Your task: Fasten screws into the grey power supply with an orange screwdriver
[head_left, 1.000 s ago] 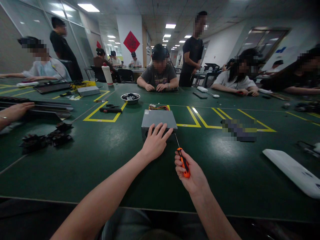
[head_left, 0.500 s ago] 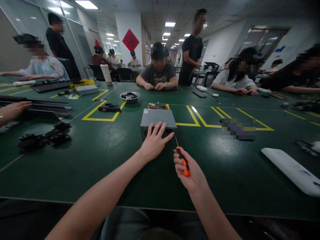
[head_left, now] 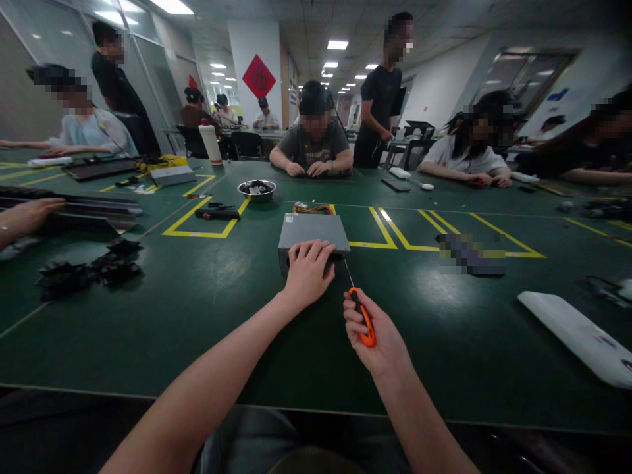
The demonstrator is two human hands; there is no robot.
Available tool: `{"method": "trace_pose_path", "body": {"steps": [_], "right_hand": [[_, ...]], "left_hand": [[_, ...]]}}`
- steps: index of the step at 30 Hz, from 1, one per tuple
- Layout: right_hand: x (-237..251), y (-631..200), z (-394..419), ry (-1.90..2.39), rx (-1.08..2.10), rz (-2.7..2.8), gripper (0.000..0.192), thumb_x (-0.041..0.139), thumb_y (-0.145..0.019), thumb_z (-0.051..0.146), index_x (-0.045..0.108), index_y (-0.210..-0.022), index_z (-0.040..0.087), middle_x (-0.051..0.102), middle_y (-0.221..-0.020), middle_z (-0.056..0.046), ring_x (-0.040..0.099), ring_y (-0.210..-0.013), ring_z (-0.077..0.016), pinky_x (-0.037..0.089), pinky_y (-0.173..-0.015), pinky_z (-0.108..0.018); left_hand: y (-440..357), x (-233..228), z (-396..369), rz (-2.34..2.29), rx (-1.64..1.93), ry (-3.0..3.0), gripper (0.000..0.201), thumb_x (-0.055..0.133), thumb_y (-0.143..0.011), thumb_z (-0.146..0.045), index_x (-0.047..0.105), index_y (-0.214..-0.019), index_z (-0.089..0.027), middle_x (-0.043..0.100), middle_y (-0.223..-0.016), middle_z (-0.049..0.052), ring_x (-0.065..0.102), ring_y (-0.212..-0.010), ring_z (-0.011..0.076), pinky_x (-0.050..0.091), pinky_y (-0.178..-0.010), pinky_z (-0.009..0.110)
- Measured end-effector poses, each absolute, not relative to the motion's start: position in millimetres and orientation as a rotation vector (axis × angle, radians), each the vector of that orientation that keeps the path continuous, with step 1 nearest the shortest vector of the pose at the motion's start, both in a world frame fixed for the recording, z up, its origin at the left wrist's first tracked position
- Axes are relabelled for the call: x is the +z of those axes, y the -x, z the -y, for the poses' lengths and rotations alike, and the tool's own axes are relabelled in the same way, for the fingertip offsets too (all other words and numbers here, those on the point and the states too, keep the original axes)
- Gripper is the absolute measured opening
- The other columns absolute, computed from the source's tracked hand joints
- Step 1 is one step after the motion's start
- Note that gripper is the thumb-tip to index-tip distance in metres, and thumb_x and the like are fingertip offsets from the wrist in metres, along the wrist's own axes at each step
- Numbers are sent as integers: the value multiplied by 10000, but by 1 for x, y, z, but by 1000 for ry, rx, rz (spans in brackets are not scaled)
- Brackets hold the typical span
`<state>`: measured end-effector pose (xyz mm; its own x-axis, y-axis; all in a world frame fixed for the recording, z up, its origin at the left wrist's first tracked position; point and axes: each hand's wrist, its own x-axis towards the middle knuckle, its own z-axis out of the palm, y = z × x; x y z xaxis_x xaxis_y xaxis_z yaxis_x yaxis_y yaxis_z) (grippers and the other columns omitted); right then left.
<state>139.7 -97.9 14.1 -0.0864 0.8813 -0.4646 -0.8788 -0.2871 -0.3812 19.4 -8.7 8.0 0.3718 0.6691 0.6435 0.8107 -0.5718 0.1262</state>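
Note:
A grey metal computer power supply [head_left: 314, 228] lies on the green table in front of me, its bundle of coloured cables [head_left: 313, 209] at the far side. My left hand [head_left: 309, 271] is closed over its near edge, fingertips bent onto the top. My right hand [head_left: 378, 332] grips the orange and black handle of a screwdriver [head_left: 364, 317]. The screwdriver's thin shaft points up and away, its tip at the near right corner of the power supply. Whether the tip sits in a screw is too small to tell.
Left of me are black parts [head_left: 89, 270] and another person's hand [head_left: 32, 217] on long dark metal pieces. A metal bowl [head_left: 257, 191] of small parts stands beyond. To the right lie a blurred dark object [head_left: 471, 257] and a white casing [head_left: 577, 336]. People sit across the table.
The spread fingers of my left hand have drawn together and curled over the power supply's near edge. The screwdriver's handle has turned in my right hand, its tip staying at the same corner.

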Motion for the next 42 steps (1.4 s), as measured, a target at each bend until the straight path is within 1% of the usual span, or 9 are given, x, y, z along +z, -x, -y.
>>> {"method": "trace_pose_path", "body": {"steps": [4, 9, 14, 20, 24, 27, 32, 38, 42], "right_hand": [[14, -144, 99, 608, 1792, -89, 163, 365, -893, 201, 502, -912, 114, 431, -563, 48, 384, -373, -20, 336, -305, -96], [13, -149, 99, 422, 1869, -209, 190, 309, -915, 217, 468, -921, 115, 371, -539, 72, 366, -350, -18, 315, -300, -99], [11, -150, 98, 340, 1907, -225, 179, 292, -920, 227, 445, -933, 134, 381, -550, 75, 371, -354, -20, 325, -302, -101], [16, -148, 101, 244, 1893, -249, 151, 299, -901, 173, 448, -923, 154, 401, -550, 77, 389, -356, -10, 338, -320, -76], [18, -145, 102, 319, 1867, -258, 149, 340, -889, 197, 459, -940, 125, 388, -551, 74, 380, -358, -7, 322, -315, -78], [18, -143, 102, 404, 1841, -231, 118, 390, -862, 203, 463, -893, 116, 395, -569, 59, 386, -378, -13, 327, -315, -90], [18, -141, 101, 496, 1765, -149, 56, 413, -815, 150, 450, -773, 150, 439, -605, 32, 394, -410, -22, 355, -322, -96], [15, -141, 103, 626, 1734, -55, 69, 440, -800, 131, 502, -771, 127, 503, -646, -8, 443, -465, -34, 404, -364, -101], [10, -142, 112, 685, 1681, 35, 92, 463, -809, 147, 550, -815, 117, 503, -616, 10, 380, -404, -5, 324, -330, -76]], "left_hand": [[-29, 9, 8, 1419, -1025, 2356, 255, 493, -812, -302, 519, -1060, -247, 551, -1117, 41, 434, -1070, 233, 280, -906, 416], [-40, 12, 8, 1547, -1013, 2254, 211, 507, -802, -363, 530, -963, -228, 551, -997, 51, 428, -1002, 259, 279, -871, 430], [-43, 12, 8, 1575, -967, 2225, 210, 500, -805, -382, 521, -943, -226, 533, -1010, 60, 409, -1004, 268, 280, -854, 436], [-45, 12, 7, 1544, -940, 2227, 202, 495, -805, -368, 521, -939, -219, 528, -1000, 76, 400, -1009, 283, 280, -852, 462], [-46, 12, 7, 1564, -969, 2218, 193, 495, -805, -355, 525, -938, -219, 523, -993, 83, 398, -1015, 291, 284, -855, 475], [-47, 12, 7, 1574, -968, 2212, 192, 497, -804, -355, 526, -933, -216, 519, -1006, 86, 399, -1018, 292, 293, -854, 474], [-48, 12, 7, 1588, -959, 2199, 186, 499, -805, -351, 519, -932, -216, 518, -995, 80, 406, -1007, 287, 299, -856, 476], [-47, 12, 8, 1575, -968, 2176, 184, 511, -799, -350, 514, -922, -213, 519, -985, 74, 414, -988, 288, 310, -843, 473], [-48, 13, 8, 1580, -970, 2183, 180, 505, -802, -349, 518, -924, -218, 521, -983, 80, 414, -995, 288, 308, -848, 475]]}}
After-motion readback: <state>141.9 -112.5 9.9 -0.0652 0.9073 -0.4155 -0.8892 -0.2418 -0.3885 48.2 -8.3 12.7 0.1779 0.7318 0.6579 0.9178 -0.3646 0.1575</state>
